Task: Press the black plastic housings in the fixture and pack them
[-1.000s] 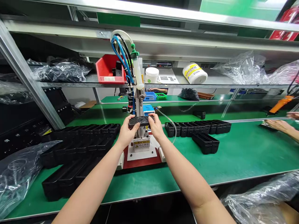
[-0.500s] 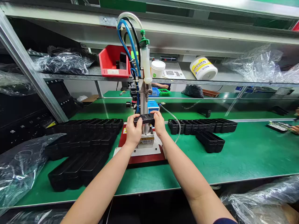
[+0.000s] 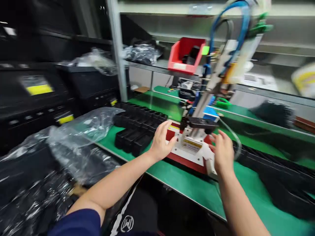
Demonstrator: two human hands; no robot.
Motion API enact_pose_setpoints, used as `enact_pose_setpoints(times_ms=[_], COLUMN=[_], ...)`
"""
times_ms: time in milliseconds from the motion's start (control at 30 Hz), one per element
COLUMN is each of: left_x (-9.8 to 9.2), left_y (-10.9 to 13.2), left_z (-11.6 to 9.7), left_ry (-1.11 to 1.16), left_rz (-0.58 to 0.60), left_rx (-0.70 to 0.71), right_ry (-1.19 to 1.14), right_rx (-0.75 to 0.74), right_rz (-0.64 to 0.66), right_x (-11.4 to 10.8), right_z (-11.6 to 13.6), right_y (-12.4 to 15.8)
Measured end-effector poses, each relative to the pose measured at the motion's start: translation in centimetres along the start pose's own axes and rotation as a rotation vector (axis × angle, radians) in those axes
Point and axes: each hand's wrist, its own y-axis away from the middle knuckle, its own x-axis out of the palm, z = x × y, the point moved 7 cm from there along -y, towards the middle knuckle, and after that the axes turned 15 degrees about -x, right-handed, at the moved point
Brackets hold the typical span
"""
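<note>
Resting atop press [image 3: 192, 145]: black slotted part [image 3: 203, 123], exact seating blurred. Left hand [image 3: 161, 143] just left of press, grip wide, thumb parted from fingers, nothing held. Right hand [image 3: 223, 151] just right of press, near black slotted part, grip loosely spread, nothing held. Black trays [image 3: 134, 139] grouped on green counter [image 3: 161, 172], left of press. Red bin [image 3: 180, 68] on shelf [image 3: 161, 68] above and behind press.
</note>
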Motion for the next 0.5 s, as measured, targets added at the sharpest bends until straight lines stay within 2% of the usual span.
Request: enact_pose_setpoints(times_ms=[67, 100, 167, 233, 267, 300, 367, 433, 500], left_x=[-6.3, -9.9, -17.1, -22.5, -24.3, -25.6, -26.8, -26.6, -25.8], left_y=[2.3, 3.8, 7.3, 10.6, 11.9, 12.8, 13.2, 11.8, 9.0], left_z=[4.4, 7.1, 12.4, 17.3, 19.3, 21.1, 23.6, 25.3, 26.7], left_ry=[-0.217, -0.286, -0.394, -0.488, -0.527, -0.563, -0.615, -0.648, -0.67], left_rz=[-0.134, -0.221, -0.363, -0.394, -0.356, -0.325, -0.268, -0.241, -0.247], left_rx=[-0.089, -0.176, -0.35, -0.511, -0.565, -0.604, -0.642, -0.637, -0.623], right_ry=[0.155, 0.269, 0.349, 0.365, 0.387, 0.43, 0.526, 0.586, 0.617], right_rx=[-0.042, -0.042, -0.019, -0.042, -0.055, -0.065, -0.071, -0.084, -0.147], right_rz=[0.007, 0.083, 0.344, 0.506, 0.548, 0.571, 0.601, 0.64, 0.669], right_x=[-1.9, -2.4, -2.1, -1.3, -0.8, -0.4, 0.4, 0.9, 1.1], right_z=[-0.2, -0.7, -2.6, -4.0, -4.5, -4.9, -5.4, -5.7, -5.6], right_y=[4.0, 6.1, 10.4, 13.7, 14.7, 15.3, 15.5, 15.3, 15.1])
